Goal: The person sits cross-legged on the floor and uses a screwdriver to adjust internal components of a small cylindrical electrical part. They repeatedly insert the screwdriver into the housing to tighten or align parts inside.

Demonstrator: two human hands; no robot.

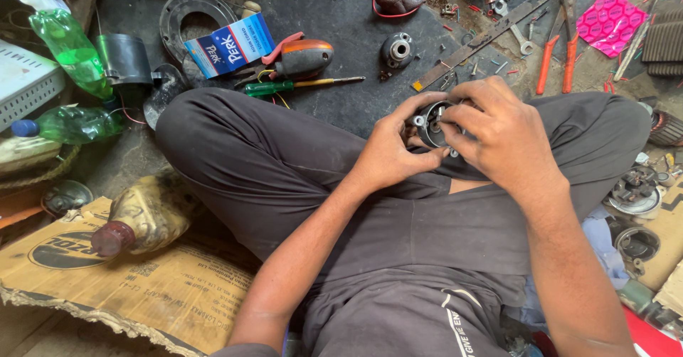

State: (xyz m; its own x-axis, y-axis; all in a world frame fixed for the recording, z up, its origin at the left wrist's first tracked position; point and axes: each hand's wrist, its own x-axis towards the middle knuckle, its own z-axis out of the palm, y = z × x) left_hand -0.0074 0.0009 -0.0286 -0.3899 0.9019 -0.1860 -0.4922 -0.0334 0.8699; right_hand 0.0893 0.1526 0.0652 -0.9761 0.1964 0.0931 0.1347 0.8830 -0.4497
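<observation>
I sit cross-legged on the floor and hold a small round metal motor part point(429, 124) over my lap with both hands. My left hand point(392, 151) grips it from the left and below, thumb along its edge. My right hand point(498, 138) wraps over its right side, fingertips pressing on the top face. Most of the part is hidden by my fingers. On the dark mat just beyond lie a green-handled screwdriver point(299, 84) and a round metal bearing housing point(397, 49).
Orange-handled pliers point(557, 48), a spanner point(521, 39), a flat metal bar point(484, 38) and loose screws lie on the mat ahead. A blue and white box point(229, 45), green plastic bottles point(69, 51) and a grimy oil bottle point(146, 215) on cardboard are at left. Motor parts point(633, 193) sit at right.
</observation>
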